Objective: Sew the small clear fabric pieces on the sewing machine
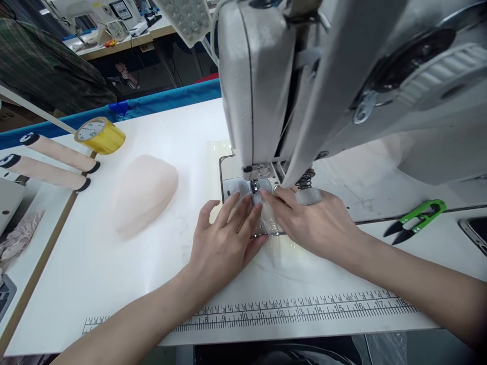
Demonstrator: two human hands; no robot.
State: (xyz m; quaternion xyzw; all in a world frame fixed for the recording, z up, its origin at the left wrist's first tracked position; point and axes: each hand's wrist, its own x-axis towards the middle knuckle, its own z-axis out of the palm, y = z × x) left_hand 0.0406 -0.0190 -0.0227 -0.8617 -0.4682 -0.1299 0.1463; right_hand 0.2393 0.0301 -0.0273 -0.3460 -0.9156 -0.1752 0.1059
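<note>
A grey industrial sewing machine (258,91) stands over a metal needle plate (232,188) on the white table (160,126). My left hand (224,238) lies flat just left of the presser foot (255,188), fingers stretched out on a small sheer piece of fabric (268,225). My right hand (312,220) lies on the right side of it, fingertips pinched on the same piece right at the foot. Most of the fabric is hidden under both hands.
A stack of pale pink fabric pieces (142,195) lies to the left, with a yellow tape roll (99,135) and two thread cones (49,162) beyond. Green thread snips (416,220) sit at the right. A printed ruler (289,309) runs along the table's front edge.
</note>
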